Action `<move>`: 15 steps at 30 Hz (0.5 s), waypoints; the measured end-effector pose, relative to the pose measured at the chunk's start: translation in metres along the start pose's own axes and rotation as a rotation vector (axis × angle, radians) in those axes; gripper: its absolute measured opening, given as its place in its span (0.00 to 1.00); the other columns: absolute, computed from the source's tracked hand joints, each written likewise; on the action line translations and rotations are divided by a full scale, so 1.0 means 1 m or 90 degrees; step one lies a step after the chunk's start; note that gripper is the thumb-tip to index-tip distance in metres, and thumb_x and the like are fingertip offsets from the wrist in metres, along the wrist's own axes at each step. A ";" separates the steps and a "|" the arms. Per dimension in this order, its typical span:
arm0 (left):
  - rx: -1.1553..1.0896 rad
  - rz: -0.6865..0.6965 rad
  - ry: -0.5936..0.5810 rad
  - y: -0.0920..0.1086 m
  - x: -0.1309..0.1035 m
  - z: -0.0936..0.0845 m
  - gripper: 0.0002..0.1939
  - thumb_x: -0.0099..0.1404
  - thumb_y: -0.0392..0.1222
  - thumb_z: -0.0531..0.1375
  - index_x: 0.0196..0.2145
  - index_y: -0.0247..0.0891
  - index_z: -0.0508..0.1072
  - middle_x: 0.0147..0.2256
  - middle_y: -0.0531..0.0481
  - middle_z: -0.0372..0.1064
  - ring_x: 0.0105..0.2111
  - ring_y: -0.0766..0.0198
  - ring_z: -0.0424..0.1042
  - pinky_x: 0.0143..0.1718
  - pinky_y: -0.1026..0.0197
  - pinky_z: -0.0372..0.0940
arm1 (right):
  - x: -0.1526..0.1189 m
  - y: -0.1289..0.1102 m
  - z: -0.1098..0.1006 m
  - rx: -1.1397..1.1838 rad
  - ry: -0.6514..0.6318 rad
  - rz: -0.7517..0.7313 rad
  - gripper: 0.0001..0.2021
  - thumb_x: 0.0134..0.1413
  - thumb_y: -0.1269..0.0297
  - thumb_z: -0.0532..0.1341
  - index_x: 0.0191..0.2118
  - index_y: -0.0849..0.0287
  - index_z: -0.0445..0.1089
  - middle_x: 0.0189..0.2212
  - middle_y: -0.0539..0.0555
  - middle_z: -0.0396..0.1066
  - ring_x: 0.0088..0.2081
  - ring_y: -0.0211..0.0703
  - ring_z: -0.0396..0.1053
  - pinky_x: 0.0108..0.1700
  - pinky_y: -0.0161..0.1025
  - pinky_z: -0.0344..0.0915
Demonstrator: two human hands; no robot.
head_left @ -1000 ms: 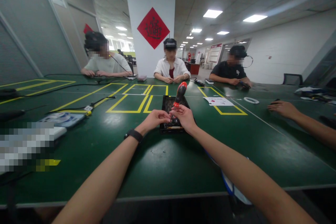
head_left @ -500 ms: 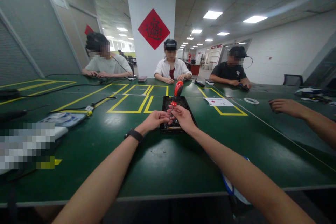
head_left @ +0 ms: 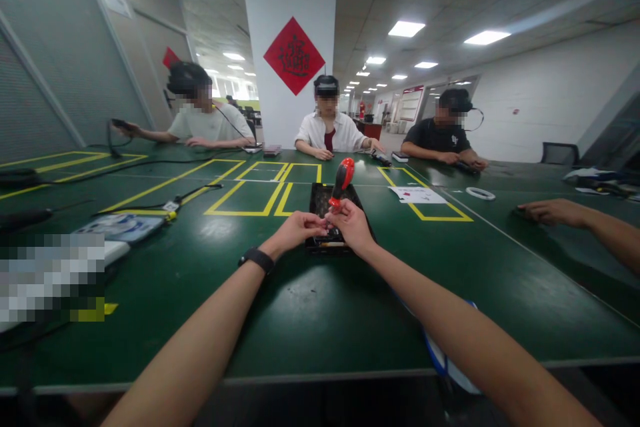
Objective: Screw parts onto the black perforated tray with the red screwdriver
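The right hand (head_left: 351,225) has its thumb and fingers pinched on the thin part of the screwdriver (head_left: 343,177), just under its fat red and black handle. The handle sticks up above that hand and tips a little to the right. The left hand (head_left: 299,230) is just beside it, fingertips close together near the low end, but I cannot tell if they grip anything. The black tray (head_left: 325,251) is under both hands, on the green table (head_left: 280,320). A pale strip (head_left: 327,244) lies in the tray near the right hand. The white paper (head_left: 420,195) is farther off, past the right hand and to its right.

The screwdriver is already up and in hand, over the tray. The hands hide its tip, so I cannot tell what it touches. I see nothing that looks finished, and I cannot say how much is left.

Half a second ago, more of the thin metal part showed between the fingers. Now less shows, and the handle has moved a bit to the right. The two hands and the tray are almost where they were
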State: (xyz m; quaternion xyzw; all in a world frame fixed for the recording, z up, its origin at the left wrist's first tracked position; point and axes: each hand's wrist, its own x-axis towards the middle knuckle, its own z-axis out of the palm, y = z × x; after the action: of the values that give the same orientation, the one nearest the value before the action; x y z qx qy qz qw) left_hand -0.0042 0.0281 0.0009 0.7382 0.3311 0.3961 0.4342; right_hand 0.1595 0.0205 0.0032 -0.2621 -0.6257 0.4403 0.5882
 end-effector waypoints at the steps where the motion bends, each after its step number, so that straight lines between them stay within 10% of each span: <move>1: 0.001 -0.004 -0.002 0.001 -0.001 0.001 0.13 0.46 0.41 0.65 0.30 0.30 0.74 0.27 0.49 0.72 0.26 0.67 0.69 0.33 0.64 0.63 | 0.000 0.000 0.000 0.002 -0.003 -0.001 0.14 0.40 0.60 0.64 0.33 0.59 0.62 0.27 0.46 0.65 0.25 0.32 0.68 0.28 0.31 0.66; 15: -0.057 0.037 -0.048 -0.003 -0.001 0.000 0.12 0.55 0.43 0.59 0.31 0.29 0.73 0.30 0.46 0.72 0.31 0.66 0.69 0.38 0.62 0.61 | 0.000 -0.004 -0.002 -0.008 -0.031 0.006 0.14 0.46 0.60 0.61 0.40 0.61 0.67 0.32 0.54 0.71 0.32 0.38 0.70 0.35 0.38 0.67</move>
State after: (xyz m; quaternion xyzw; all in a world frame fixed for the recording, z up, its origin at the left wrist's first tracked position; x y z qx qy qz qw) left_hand -0.0055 0.0284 -0.0019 0.7416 0.2749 0.3946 0.4678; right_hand 0.1622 0.0190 0.0063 -0.2578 -0.6415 0.4456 0.5688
